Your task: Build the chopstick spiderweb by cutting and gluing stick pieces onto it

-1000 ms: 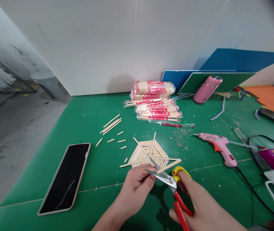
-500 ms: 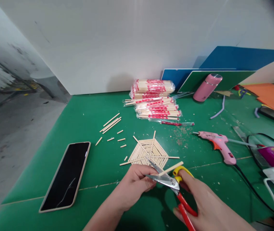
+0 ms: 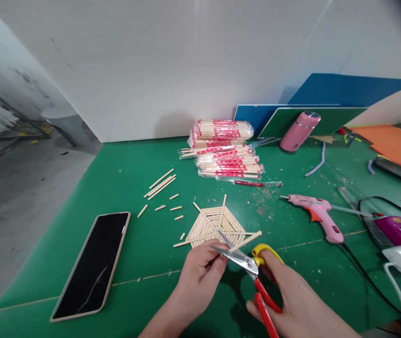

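Observation:
My left hand (image 3: 203, 267) is closed on a pale wooden chopstick (image 3: 248, 240), which sticks out to the upper right. Between the open blades of a pair of scissors (image 3: 244, 261) the stick is crossed near my fingertips. My right hand (image 3: 285, 293) grips the scissors by their red and yellow handles. Just beyond the hands, a web-shaped hexagonal piece made of sticks (image 3: 218, 218) lies flat on the green table, partly hidden by the blades and my left hand. Several short cut stick pieces (image 3: 176, 208) and longer sticks (image 3: 161, 187) lie to its left.
A phone (image 3: 93, 263) lies at left. Wrapped chopstick bundles (image 3: 227, 155) are piled at the back, beside a pink bottle (image 3: 299, 131). To the right are a pink glue gun (image 3: 318, 213) with its cord, a purple power strip (image 3: 399, 232) and orange sheets (image 3: 389, 141).
Both hands have shifted slightly, and the chopstick tilts a little more upward at its far end. The scissor blades are still open around it. The whole view has moved slightly.

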A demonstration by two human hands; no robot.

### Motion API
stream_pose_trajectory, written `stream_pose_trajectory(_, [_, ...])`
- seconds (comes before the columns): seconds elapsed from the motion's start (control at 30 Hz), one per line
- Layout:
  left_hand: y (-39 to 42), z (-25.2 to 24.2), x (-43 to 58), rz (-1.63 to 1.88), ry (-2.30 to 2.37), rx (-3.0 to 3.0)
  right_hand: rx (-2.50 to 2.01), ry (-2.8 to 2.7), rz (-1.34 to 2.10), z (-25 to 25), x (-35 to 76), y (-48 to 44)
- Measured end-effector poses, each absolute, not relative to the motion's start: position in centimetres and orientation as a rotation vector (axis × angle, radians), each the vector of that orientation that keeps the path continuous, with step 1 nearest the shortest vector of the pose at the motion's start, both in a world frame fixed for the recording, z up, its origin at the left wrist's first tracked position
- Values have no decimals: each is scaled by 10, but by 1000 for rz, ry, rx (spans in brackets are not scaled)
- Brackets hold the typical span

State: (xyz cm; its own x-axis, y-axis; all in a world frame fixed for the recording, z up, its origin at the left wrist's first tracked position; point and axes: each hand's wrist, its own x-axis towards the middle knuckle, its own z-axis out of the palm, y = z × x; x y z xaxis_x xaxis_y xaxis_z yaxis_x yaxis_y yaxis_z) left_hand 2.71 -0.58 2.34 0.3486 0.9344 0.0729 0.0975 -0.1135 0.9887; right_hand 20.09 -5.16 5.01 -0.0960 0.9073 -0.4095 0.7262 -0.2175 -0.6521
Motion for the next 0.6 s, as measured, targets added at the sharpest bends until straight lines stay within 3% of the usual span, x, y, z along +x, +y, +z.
stream_pose_trajectory(0.23, [-10,21,27,967,1047,1663,-1949,-1786,1189,52,196,-52])
stream_pose_trajectory(0.6, [-3,32,24,737,850,1246,-1865,-1839,1288,58,204,-50])
